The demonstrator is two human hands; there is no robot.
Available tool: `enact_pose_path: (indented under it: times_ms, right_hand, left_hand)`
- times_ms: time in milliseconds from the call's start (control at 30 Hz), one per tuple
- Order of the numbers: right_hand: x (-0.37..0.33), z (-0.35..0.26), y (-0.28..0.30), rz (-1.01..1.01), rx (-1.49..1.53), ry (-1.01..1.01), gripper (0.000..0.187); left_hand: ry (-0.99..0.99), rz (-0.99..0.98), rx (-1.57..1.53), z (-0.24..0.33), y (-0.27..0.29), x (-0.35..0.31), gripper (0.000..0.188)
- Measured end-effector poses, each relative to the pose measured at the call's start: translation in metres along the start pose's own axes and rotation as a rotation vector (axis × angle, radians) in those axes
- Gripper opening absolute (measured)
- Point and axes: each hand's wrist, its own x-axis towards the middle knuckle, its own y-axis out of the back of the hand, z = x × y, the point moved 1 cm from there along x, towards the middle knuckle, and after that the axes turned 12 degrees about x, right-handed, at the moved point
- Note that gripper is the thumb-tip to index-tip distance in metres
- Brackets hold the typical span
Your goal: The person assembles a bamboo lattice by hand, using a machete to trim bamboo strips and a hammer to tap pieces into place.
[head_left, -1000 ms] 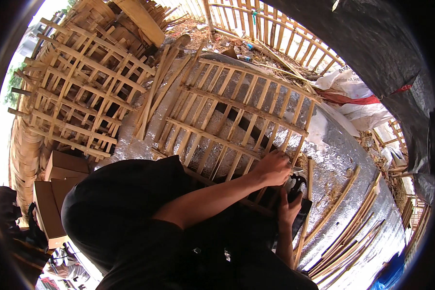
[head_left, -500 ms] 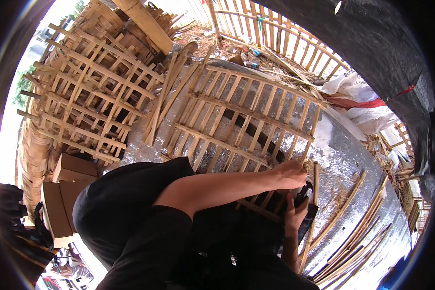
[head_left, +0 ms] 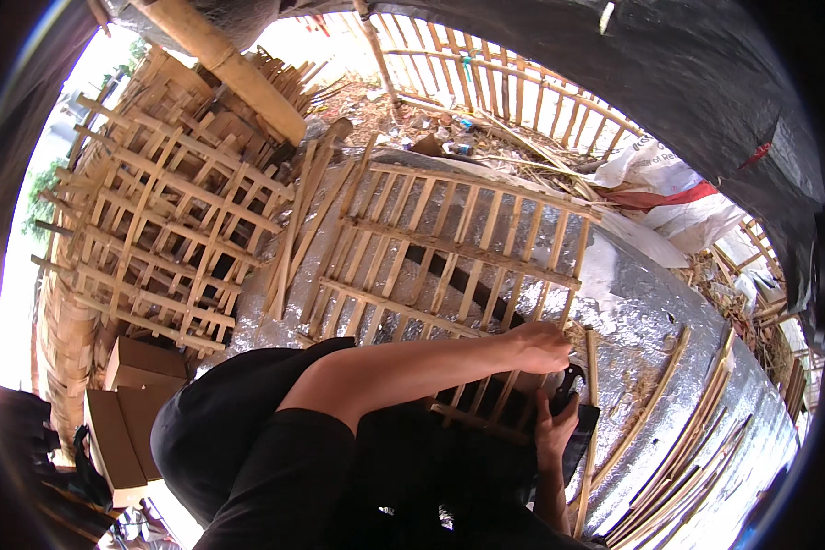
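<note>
Between the left hand and right hand, a black object.

Strong daylight is let in from the top and left, where the background is burnt out to white. Harsh glare is thrown back by the silver sheet, while the dark clothing is sunk in near-black shadow. The left hand is clearly lit, though fine detail is softened. The fence is bowed by the lens; corners are blackened.
</note>
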Motion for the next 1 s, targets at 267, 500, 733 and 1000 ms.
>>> enact_pose_path:
  times_ms: [267,500,733,1000]
  right_hand:
    - [-0.008,-0.013,0.002,0.020,0.073,0.035,0.059]
    - [-0.008,-0.003,0.011,0.034,-0.076,-0.097,0.044]
    - [0.006,-0.012,0.011,-0.059,-0.233,0.397,0.037]
    - [0.009,-0.096,0.020,-0.155,-0.181,0.217,0.038]
  left_hand:
    - [0.145,-0.151,-0.163,-0.001,0.003,-0.005,0.008]
    - [0.576,0.268,-0.311,0.019,0.006,-0.063,0.041]
    - [0.674,0.190,-0.274,0.007,-0.013,-0.094,0.028]
    - [0.835,0.234,-0.347,0.005,-0.025,-0.087,0.022]
